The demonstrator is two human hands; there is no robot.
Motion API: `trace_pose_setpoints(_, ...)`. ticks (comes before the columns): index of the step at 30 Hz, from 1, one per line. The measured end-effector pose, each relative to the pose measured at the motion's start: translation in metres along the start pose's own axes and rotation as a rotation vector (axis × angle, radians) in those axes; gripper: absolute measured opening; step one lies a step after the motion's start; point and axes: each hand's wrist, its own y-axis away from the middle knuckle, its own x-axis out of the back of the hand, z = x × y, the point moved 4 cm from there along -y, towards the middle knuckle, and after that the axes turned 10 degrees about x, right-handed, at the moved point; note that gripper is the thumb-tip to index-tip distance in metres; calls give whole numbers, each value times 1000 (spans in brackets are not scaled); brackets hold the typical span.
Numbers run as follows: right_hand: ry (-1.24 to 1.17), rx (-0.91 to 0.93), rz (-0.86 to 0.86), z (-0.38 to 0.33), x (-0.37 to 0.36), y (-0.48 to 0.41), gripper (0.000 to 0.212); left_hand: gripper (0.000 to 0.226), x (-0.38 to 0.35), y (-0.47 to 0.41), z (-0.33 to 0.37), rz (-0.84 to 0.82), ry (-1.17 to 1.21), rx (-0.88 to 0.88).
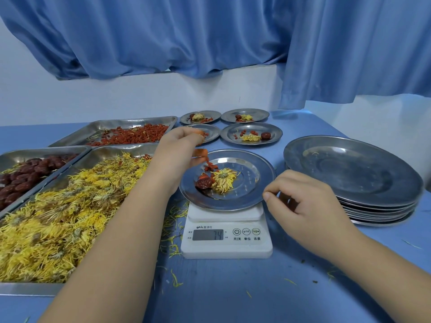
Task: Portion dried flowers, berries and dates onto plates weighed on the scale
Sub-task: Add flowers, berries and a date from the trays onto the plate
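Scale (226, 238) at centre of blue worktop (233, 287); display reads 74. Steel plate (256, 183) sits on its platform. On the plate: one yellow flower (224, 180), one dark date (204, 183) touching the flower's left side, a few red berries (211, 166) just behind them.

Three steel trays to the left:
- berry tray (130, 122), farthest back, a thin layer of berries
- date tray (46, 150), far left, heaped with dates
- flower tray (109, 152), nearest, piled high with yellow flowers

Four filled plates (275, 134) behind the scale in two rows, each with flower, date and berries; the near-left one is partly hidden by the hand. Plate stack (349, 173) right of the scale, its top plate bare but for a petal. Loose petals (172, 220) on the worktop between flower tray and scale.

Left hand (179, 152): forearm reaches in over the flower tray's corner, hand above the plate's far-left rim, fingertips pinching a small, blurred bunch of berries.

Right hand (303, 201): just beside the plate's near-right rim, back of hand up, fingers curled inward, thumb tip toward the plate. Cannot tell whether it holds anything.

Blue curtain (210, 31) hangs behind.
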Motion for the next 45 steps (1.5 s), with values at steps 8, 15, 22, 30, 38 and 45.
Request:
trace_pose_setpoints(8,6,1,-12,-1,-1,0,16,43,1,4,0,116,-352,-170)
trace_pose_setpoints(15,3,-10,-22,-1,-1,-1,15,29,-5,2,-2,-8,-194,-96)
trace_pose_setpoints(22,14,-2,-23,-1,0,-1,15,23,-5,-1,-2,7,-253,-137)
trace_pose_setpoints(30,26,-35,-9,3,0,0,14,13,2,0,-1,152,-285,-123)
trace_pose_setpoints(38,-77,-392,-7,20,-8,6,16,9,10,-4,-4,209,-298,-40)
trace_pose_setpoints(45,-320,-667,8,33,-28,5,19,32,2,-8,0,182,-177,185)
